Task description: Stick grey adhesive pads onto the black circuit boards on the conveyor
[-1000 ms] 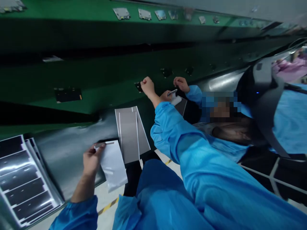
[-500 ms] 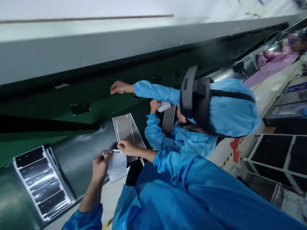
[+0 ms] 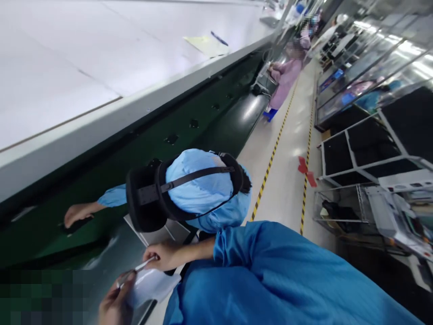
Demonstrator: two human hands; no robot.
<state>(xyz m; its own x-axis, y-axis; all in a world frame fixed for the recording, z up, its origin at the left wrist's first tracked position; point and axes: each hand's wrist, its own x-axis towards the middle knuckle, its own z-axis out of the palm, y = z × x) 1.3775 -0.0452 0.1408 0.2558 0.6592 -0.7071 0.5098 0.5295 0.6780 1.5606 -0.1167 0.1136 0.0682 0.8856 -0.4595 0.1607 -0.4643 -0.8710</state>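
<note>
My left hand [image 3: 114, 306] sits at the bottom edge, closed on a white glossy sheet [image 3: 153, 285]. My right hand [image 3: 163, 255] pinches a thin pale strip [image 3: 135, 271] that runs along the sheet's top edge between both hands. Right behind my hands a co-worker in a blue cap [image 3: 199, 189] with a black head-worn device leans in. That person's hand [image 3: 78, 214] rests on a dark flat piece on the green belt [image 3: 189, 135]. Grey sheets [image 3: 154, 234] lie on the dark bench, partly hidden by the co-worker's head.
A long white table top [image 3: 101, 67] runs beyond the green belt. To the right is an aisle with yellow-black floor tape [image 3: 270, 162] and metal racks [image 3: 365, 167]. Another person in pink [image 3: 286, 76] works far down the line.
The view has swung right and up. My right hand left the green belt and came to the white sheet, taking its strip. The co-worker leaned across in front and reached left along the belt.
</note>
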